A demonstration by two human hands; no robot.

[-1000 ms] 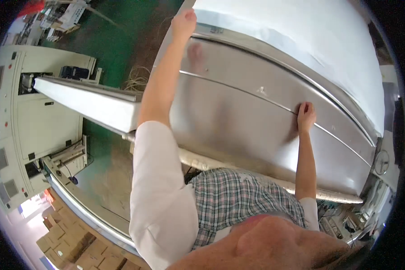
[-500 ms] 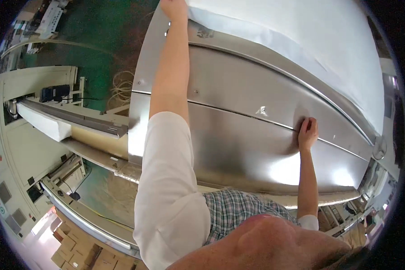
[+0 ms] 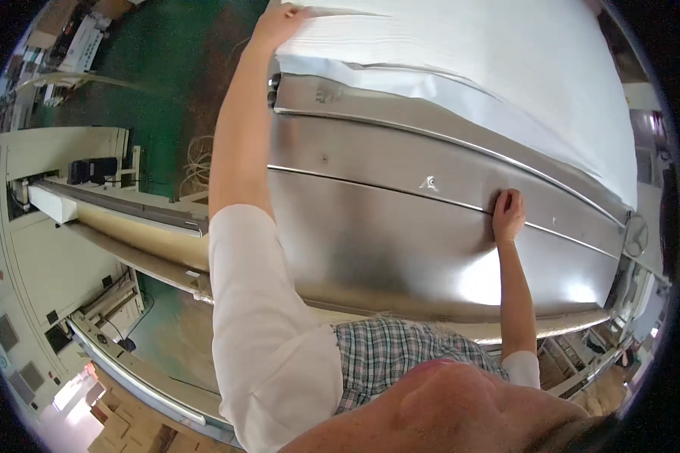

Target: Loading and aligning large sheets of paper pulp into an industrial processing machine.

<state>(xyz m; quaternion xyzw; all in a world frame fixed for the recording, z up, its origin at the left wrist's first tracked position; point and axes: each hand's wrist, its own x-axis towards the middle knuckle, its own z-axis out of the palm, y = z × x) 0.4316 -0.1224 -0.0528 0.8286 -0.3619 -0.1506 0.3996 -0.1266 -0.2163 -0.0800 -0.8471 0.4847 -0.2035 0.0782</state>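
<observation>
Cream cabinet point(image 3: 57, 260), 9 o'clock; cardboard boxes point(image 3: 128, 432), 7 to 8 | steel panel's point(image 3: 377, 219) left end is screened by left forearm point(image 3: 242, 143) | green floor point(image 3: 158, 98), 10 | white layered sheeting point(image 3: 491, 53), 1 o'clock: edge touched by left hand point(image 3: 277, 26), grip unclear | right hand point(image 3: 510, 217), 3 o'clock, loosely curled on panel, contents hidden

At the top of the frame, the bare left hand point(image 3: 278, 24) touches the left edge of a broad stack of thin white sheets point(image 3: 476, 53). Right of centre, the right hand point(image 3: 510, 215), fingers curled, rests against a brushed silver metal panel point(image 3: 370, 226) by its long dark seam. Cream metal machine cabinets point(image 3: 60, 249) fill the left side; brown cardboard boxes point(image 3: 124, 426) sit at lower left.
</observation>
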